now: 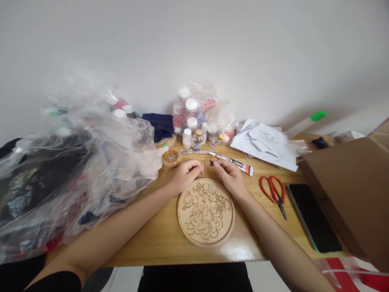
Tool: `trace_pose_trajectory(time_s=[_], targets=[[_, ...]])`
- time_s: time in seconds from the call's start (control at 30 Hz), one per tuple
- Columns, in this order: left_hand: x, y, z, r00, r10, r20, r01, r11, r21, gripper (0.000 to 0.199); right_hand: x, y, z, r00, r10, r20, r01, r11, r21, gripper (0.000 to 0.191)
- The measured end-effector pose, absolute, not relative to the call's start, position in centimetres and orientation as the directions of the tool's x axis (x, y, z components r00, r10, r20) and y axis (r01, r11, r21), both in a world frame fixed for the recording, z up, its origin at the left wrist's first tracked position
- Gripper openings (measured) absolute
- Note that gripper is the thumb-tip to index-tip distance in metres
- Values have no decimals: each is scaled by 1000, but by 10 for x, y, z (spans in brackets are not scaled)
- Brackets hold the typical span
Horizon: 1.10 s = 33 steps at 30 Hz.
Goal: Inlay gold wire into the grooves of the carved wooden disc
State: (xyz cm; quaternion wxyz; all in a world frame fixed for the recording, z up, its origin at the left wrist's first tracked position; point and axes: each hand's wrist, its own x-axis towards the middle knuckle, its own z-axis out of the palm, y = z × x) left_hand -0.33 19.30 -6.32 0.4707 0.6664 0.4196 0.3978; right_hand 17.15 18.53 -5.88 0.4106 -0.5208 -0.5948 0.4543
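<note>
Above the far rim of a round wooden plate (181,215), my left hand (189,174) is closed in a pinch on a thin gold wire (204,161). Across a small gap, my right hand (231,177) is closed around a small dark-tipped tool, seemingly tweezers (211,162); most of it is hidden by the fingers. Gold wire outlines of a large flower (207,216) and smaller shapes cover the plate's face. Behind the right hand lies a B-7000 glue tube (235,162). A round amber container (171,157) sits beyond the left hand.
Red-handled scissors (275,192), a dark phone (314,217) and a cardboard box (349,190) stand on the right. Printed papers (266,142) lie behind. Small bottles (197,140) and bagged jars (194,107) line the wall. Crumpled plastic bags (100,158) fill the left.
</note>
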Motion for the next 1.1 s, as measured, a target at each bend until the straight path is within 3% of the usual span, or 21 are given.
trace_pose_trajectory(time_s=[0.27,0.73,1.1], targets=[[-2,192,-60,350,931,103,178,-174,969,21,169,183,-61,-275,960,46,336,141,-931,36],[-2,192,-61,381,924,34,227,-129,965,19,172,183,-60,-216,949,228,457,305,-836,32],[-2,192,-62,383,924,25,222,-118,968,19,172,179,-63,-271,877,396,704,461,-540,25]])
